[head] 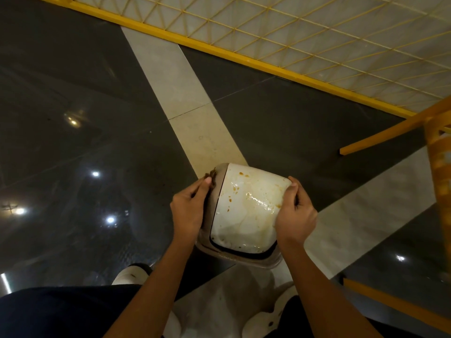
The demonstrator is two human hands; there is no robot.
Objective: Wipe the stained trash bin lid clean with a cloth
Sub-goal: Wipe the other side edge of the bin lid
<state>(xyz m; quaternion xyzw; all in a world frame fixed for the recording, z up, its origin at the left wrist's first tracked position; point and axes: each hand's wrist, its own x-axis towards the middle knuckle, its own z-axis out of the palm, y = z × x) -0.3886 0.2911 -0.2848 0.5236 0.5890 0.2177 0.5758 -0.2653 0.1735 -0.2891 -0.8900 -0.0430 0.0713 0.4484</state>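
The trash bin lid [244, 211] sits low in the middle of the view, held between two hands over the floor, just in front of the person's legs. It has a white flap set in a grey frame [244, 258]. Brown and orange stains [235, 189] dot the flap, and it looks wet and shiny on its right side. The left hand [188, 211] holds the left side of the lid, with the thumb on top and the fingers curled under. A small brown fuzzy bit [211, 175] pokes out by that thumb at the far left corner; it is too small to tell if it is a cloth or dirt. The right hand [296, 213] grips the right edge of the lid with bent fingers. Near the bottom are dark trousers [61, 311] and white shoes [131, 276]. The floor [97, 118] is dark and shiny, with bright spots of light [110, 219] on the left. A pale stripe [185, 93] runs across it from the far side to the lid. Far off is a yellow grid fence [317, 32]. An orange frame [436, 167] stands at the right.
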